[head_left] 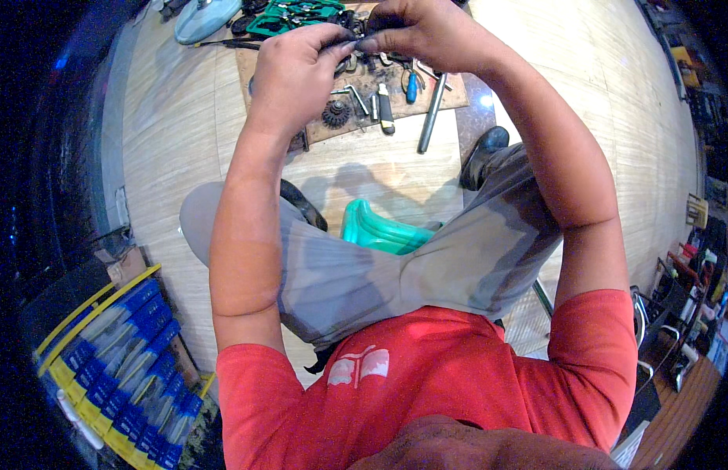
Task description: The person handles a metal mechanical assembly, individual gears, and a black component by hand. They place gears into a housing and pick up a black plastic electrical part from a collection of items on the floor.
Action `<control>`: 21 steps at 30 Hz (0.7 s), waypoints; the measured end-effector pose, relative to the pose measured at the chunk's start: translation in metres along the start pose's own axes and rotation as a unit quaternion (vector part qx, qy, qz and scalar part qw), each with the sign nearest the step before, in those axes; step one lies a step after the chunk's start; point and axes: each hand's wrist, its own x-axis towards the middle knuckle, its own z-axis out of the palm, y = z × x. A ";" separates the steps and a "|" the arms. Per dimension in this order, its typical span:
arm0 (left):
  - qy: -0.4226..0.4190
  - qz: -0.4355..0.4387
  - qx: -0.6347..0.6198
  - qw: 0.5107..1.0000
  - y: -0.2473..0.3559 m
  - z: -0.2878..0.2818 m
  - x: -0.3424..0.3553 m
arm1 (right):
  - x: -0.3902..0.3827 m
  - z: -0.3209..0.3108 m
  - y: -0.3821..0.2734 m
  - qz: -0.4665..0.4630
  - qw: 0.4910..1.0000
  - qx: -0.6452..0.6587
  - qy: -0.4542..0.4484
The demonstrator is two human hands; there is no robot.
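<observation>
My left hand [297,70] and my right hand [422,35] meet over the cardboard mat [328,129], fingertips pinched together. Whatever they grip is too small and dark to make out. Dark smudges show on the fingers. Below the hands lie a toothed black gear [336,114], a bent metal hex key [358,99] and a short metal pin [374,108]. Beside these are a black and yellow utility knife [386,110], a blue-handled screwdriver [411,88] and a long metal tube [433,113]. More dark parts behind the fingers are partly hidden.
A green tool case [297,17] lies open beyond my left hand, near a pale blue round lid [207,19]. The green plastic stool [383,229] is between my legs. A yellow rack with blue bins [121,360] stands at left; cluttered shelves [697,274] line the right.
</observation>
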 end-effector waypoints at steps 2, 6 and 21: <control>0.017 0.021 -0.014 1.000 0.000 -0.001 -0.001 | 0.002 -0.003 -0.001 0.000 0.998 0.055 -0.001; 0.021 0.008 -0.034 0.999 -0.002 0.000 0.000 | 0.004 -0.004 -0.001 0.031 0.999 0.043 0.004; -0.015 -0.027 0.002 1.000 -0.001 -0.003 0.002 | 0.003 0.001 -0.005 0.055 0.991 0.121 0.009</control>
